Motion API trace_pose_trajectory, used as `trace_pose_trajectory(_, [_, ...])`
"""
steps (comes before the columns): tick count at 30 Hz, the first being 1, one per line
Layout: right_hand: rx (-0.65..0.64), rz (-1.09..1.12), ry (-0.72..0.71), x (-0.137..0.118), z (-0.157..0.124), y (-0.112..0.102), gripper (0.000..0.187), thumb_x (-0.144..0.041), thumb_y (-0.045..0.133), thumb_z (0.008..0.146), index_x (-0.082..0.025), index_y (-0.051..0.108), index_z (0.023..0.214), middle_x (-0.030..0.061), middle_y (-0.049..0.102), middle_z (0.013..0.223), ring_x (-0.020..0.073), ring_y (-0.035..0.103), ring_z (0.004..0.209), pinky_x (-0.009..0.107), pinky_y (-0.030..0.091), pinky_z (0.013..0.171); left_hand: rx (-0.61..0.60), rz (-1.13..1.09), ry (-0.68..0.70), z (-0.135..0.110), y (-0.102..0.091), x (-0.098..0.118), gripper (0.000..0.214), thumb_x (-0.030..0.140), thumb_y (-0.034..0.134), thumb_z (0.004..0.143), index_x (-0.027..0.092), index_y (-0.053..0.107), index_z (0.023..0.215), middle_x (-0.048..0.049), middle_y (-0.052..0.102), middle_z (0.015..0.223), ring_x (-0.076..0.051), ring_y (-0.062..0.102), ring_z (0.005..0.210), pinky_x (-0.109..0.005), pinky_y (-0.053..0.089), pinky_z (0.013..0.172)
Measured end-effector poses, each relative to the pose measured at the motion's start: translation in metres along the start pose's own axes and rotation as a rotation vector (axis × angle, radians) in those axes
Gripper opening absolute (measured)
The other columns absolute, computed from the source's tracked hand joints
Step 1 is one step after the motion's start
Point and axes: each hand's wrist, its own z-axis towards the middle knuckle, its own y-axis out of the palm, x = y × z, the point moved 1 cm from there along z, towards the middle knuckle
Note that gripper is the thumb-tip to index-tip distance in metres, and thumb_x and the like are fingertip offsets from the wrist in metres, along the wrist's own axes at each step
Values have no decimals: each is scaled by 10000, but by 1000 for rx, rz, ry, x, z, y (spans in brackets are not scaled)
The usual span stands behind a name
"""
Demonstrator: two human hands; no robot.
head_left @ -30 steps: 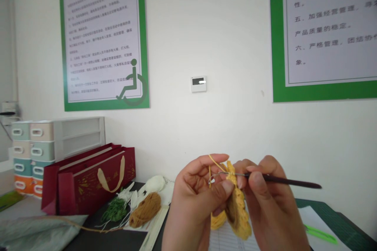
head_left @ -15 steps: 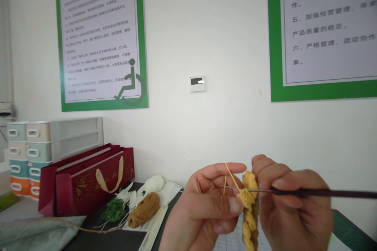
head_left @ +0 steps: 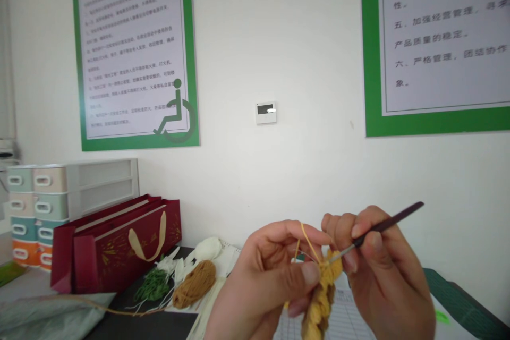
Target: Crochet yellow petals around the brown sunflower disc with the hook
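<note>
My left hand (head_left: 266,276) pinches a yellow crocheted strip (head_left: 321,297) between thumb and fingers, with a taut yellow yarn strand (head_left: 308,241) looped over the forefinger. My right hand (head_left: 384,271) grips a dark-handled crochet hook (head_left: 388,224), whose thin metal tip enters the top of the strip near the yarn. The lower end of the strip hangs below my hands, and part of it is hidden behind my left thumb.
On the dark table stand a red gift bag (head_left: 115,247), a brown yarn ball (head_left: 194,284), a white yarn ball (head_left: 207,248) and a green leafy bundle (head_left: 152,286). Pastel plastic drawers (head_left: 35,207) stand at left. A printed sheet (head_left: 330,319) and green cutting mat (head_left: 464,297) lie under and right of my hands.
The hook handle has swung from nearly level to pointing up and right. The crocheted strip has shifted left and lower, and both hands have moved slightly.
</note>
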Motion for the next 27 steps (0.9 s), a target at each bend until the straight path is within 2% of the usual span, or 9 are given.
trace_pose_trajectory(5, [25, -13, -19, 0, 0, 0, 170, -339, 498, 1051, -261, 611, 951, -25, 512, 649, 149, 491, 646, 300, 422, 617, 29, 101, 18, 0, 3, -2, 281, 149, 890, 751, 166, 792, 1014, -3, 662, 822, -4, 457, 502, -135, 305, 431])
trace_pose_trajectory(9, [-14, -64, -78, -2, 1, -1, 141, -323, 523, 1039, -256, 613, 954, -23, 513, 653, 147, 491, 633, 289, 425, 584, 38, 95, 35, -1, 4, 0, 293, 142, 902, 737, 147, 791, 1008, -17, 666, 810, -62, 583, 637, -165, 463, 605])
trace_pose_trajectory(12, [-40, -92, -89, -3, 2, -4, 143, -337, 521, 1035, -258, 610, 956, -25, 492, 651, 149, 478, 616, 289, 420, 568, 19, 101, 27, -2, 3, 2, 272, 134, 886, 741, 138, 798, 998, -28, 655, 815, -86, 584, 680, -188, 469, 641])
trace_pose_trajectory(16, [-72, -77, -20, -4, 2, -9, 171, -341, 479, 1042, -259, 593, 944, -30, 458, 639, 145, 449, 593, 289, 402, 563, -38, 91, 0, -2, -5, -2, 195, 104, 850, 730, 153, 809, 914, -46, 656, 823, -106, 574, 696, -210, 437, 637])
trace_pose_trajectory(20, [-83, 14, 110, -2, 1, -7, 219, -351, 437, 1047, -259, 577, 906, -40, 407, 614, 141, 401, 587, 269, 393, 561, -67, 31, -3, -1, -7, -7, 132, 98, 845, 710, 155, 793, 818, -44, 657, 794, -136, 596, 711, -241, 441, 647])
trace_pose_trajectory(24, [-40, 69, 247, 5, 1, -1, 262, -380, 468, 1040, -244, 572, 841, -30, 470, 652, 130, 429, 597, 251, 425, 562, 24, 92, 93, 1, 4, -5, 139, 133, 852, 779, 152, 804, 908, -76, 742, 862, -139, 648, 768, -238, 492, 727])
trace_pose_trajectory(27, [-53, -29, 184, 5, 2, -1, 197, -346, 538, 1023, -250, 572, 855, -12, 570, 744, 138, 544, 664, 256, 490, 603, 143, 146, 175, 2, 12, -3, 251, 126, 886, 753, 169, 814, 990, -30, 723, 791, -76, 613, 643, -179, 481, 634])
